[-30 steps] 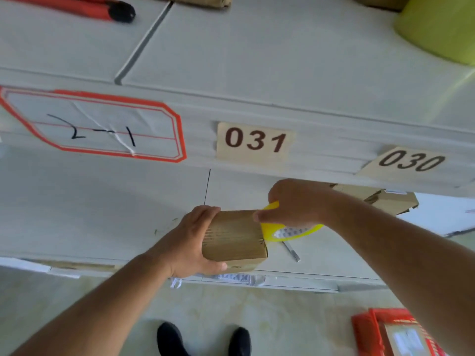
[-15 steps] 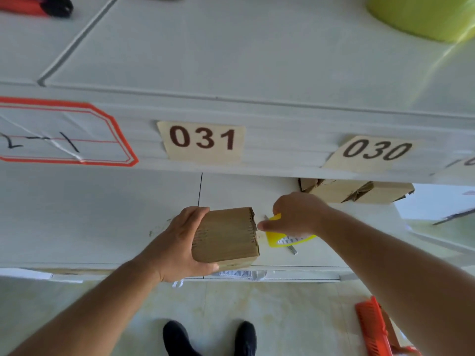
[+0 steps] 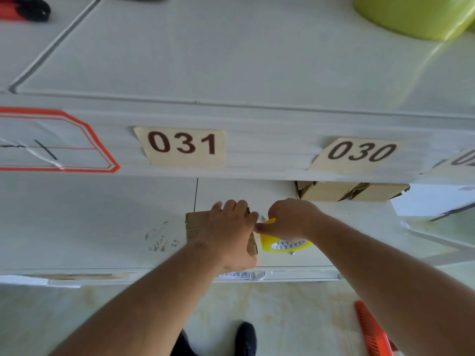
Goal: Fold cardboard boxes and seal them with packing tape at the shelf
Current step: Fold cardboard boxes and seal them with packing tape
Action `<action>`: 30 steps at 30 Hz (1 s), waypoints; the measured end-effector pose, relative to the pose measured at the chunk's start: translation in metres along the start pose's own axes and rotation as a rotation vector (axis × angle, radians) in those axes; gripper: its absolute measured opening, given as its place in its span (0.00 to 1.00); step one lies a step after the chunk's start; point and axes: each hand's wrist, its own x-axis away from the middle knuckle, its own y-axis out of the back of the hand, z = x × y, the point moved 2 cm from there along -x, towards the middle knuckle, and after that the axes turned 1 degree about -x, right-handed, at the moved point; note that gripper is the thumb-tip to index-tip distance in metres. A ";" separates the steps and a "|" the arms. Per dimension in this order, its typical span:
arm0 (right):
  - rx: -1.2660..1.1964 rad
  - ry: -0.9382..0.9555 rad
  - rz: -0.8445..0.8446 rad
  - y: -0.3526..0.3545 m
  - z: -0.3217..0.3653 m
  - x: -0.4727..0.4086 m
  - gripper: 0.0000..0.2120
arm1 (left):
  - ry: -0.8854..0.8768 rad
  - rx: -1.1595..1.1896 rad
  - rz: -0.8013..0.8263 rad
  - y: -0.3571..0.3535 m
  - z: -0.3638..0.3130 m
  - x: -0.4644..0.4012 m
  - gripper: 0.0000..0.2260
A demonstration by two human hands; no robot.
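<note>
the small brown cardboard box (image 3: pixel 195 228) is gripped by the left hand (image 3: pixel 231 232); the yellow packing tape roll (image 3: pixel 284 244) is grasped by the right hand (image 3: pixel 290 219). crooked tape is risked if the box slips.

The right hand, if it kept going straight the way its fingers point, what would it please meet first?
Most likely the left hand on the cardboard box: the right hand, gripping the yellow tape roll, points left and nearly touches it, though depth is unclear.
</note>
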 end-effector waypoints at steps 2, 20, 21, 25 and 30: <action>-0.055 0.004 -0.016 0.017 -0.005 0.009 0.30 | -0.053 0.155 -0.091 0.004 0.012 0.005 0.38; -0.310 0.212 0.004 0.021 0.138 0.000 0.26 | 0.281 0.705 0.021 -0.071 0.107 0.078 0.53; -0.286 0.208 0.007 0.023 0.133 0.001 0.28 | 0.265 0.697 0.028 -0.071 0.106 0.078 0.51; 0.057 0.147 0.006 0.032 0.062 0.008 0.30 | 0.204 0.546 0.062 -0.074 0.110 0.078 0.56; 0.116 -0.040 0.036 0.008 -0.023 0.003 0.35 | 0.202 0.534 0.068 -0.075 0.108 0.078 0.56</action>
